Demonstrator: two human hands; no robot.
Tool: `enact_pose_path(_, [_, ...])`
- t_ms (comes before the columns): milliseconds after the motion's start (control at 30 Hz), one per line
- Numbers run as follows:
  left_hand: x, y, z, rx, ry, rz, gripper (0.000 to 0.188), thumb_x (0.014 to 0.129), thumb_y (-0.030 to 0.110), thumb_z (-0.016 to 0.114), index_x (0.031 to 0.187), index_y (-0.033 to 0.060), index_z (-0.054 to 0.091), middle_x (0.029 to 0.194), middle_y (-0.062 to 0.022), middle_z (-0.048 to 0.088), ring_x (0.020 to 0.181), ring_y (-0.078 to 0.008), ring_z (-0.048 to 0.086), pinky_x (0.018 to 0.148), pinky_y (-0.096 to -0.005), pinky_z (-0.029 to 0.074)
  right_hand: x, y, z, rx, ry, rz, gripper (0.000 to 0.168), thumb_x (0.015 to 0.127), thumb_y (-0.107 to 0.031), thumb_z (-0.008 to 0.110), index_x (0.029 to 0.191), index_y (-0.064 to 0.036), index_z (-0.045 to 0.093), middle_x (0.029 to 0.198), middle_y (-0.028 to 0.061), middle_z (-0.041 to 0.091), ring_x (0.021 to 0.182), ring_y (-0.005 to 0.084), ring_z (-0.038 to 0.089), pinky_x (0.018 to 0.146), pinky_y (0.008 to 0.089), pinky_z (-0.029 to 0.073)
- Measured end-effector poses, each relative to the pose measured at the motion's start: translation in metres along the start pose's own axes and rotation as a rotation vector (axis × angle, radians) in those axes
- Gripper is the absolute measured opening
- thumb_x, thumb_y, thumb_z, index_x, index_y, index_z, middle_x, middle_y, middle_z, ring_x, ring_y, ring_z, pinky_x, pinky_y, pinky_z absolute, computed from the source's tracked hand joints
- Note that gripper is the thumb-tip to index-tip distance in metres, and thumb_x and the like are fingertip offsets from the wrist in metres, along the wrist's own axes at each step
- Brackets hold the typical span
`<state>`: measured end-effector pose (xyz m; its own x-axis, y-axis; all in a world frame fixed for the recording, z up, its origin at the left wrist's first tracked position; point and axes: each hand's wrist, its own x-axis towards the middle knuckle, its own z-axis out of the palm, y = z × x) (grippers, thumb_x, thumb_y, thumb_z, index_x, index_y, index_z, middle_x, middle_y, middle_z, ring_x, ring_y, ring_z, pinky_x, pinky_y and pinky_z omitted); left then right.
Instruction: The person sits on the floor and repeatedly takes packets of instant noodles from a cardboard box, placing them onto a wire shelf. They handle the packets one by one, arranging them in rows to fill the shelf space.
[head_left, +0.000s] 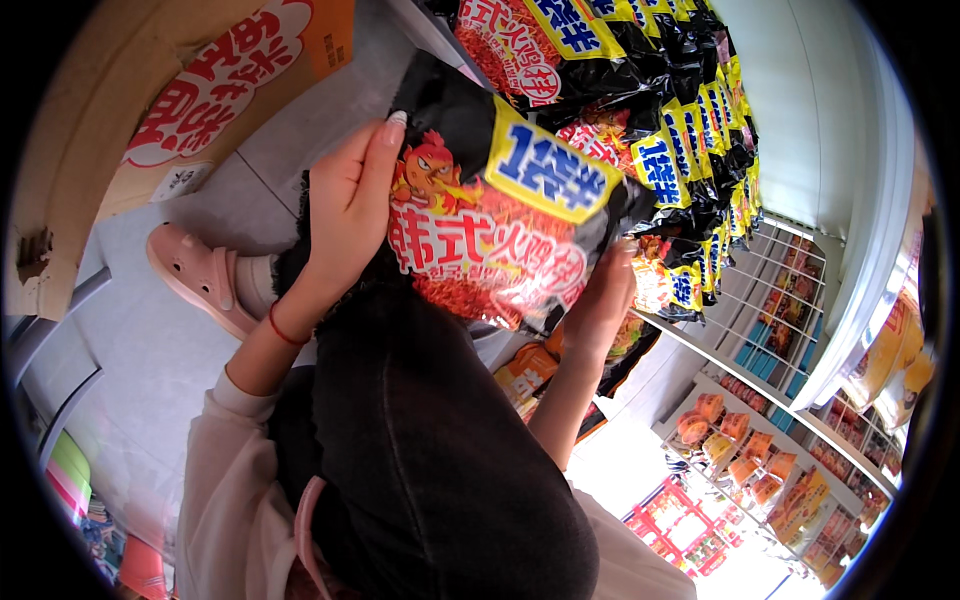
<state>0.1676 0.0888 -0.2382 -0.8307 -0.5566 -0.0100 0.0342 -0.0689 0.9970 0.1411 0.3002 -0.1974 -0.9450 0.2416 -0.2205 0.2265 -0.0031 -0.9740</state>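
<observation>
A black and red noodle packet (480, 217) with a yellow brand patch and a cartoon chicken is held up over my bent knee. My left hand (352, 199) grips its left edge, the thumb lying on the front. On the opposite edge, my right hand (604, 292) holds the packet, its fingers partly hidden and slightly blurred. Just beyond the packet, rows of matching noodle packets (660, 165) stand packed together on a shelf. One more matching packet (517, 52) lies at the near end of the upper row.
A cardboard carton (217, 97) with red and white print stands at left on the grey tiled floor (142, 375). Orange packages (525, 375) sit low beyond my knee. A white wire rack (750, 300) and hanging orange cups (742, 442) are at right. The shelf's pale side panel (817, 112) rises beside the packets.
</observation>
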Motion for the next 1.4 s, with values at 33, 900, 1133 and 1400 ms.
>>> enact_pose_path(33, [0.001,-0.002,0.000,-0.013,0.033,-0.017,0.029,0.095,0.018,0.047,0.075,-0.0029,0.048,0.060,0.0047,0.035,0.061,-0.0016,0.030,0.051,-0.0206,0.028,-0.001,0.003,-0.001,-0.092,-0.092,-0.040,0.025,0.095,-0.024,0.046,0.078,-0.006,0.050,0.066,-0.0076,0.040,0.058,0.0005,0.032,0.051,0.0184,0.024])
enact_pose_path(900, [0.021,-0.002,-0.021,0.081,-0.087,0.069,0.023,0.093,0.017,0.050,0.082,-0.0030,0.049,0.061,-0.0027,0.035,0.062,-0.0040,0.031,0.052,-0.0213,0.031,-0.012,0.012,-0.016,-0.539,-0.179,-0.273,0.012,0.089,-0.006,0.055,0.099,0.001,0.052,0.057,-0.0016,0.057,0.054,0.0008,0.047,0.053,0.0152,0.033])
enact_pose_path(1133, [0.003,0.022,-0.014,0.177,-0.478,0.103,0.018,0.090,0.013,0.052,0.082,-0.0031,0.054,0.059,-0.0104,0.042,0.051,-0.0122,0.041,0.049,-0.0260,0.034,0.015,-0.033,-0.032,-0.488,-0.312,-0.733,0.061,0.069,-0.022,0.077,0.116,0.003,0.048,0.113,0.0156,0.054,0.107,0.0247,0.052,0.089,0.0354,0.041])
enact_pose_path(1400, [-0.010,0.026,0.004,0.047,-0.738,0.284,0.016,0.085,0.012,0.055,0.091,-0.0004,0.062,0.062,-0.0148,0.053,0.051,-0.0273,0.056,0.048,-0.0299,0.041,0.031,-0.095,-0.023,-0.933,-1.145,-0.339,0.044,0.065,-0.017,0.078,0.102,-0.004,0.060,0.084,0.0088,0.063,0.072,0.0271,0.062,0.063,0.0303,0.047])
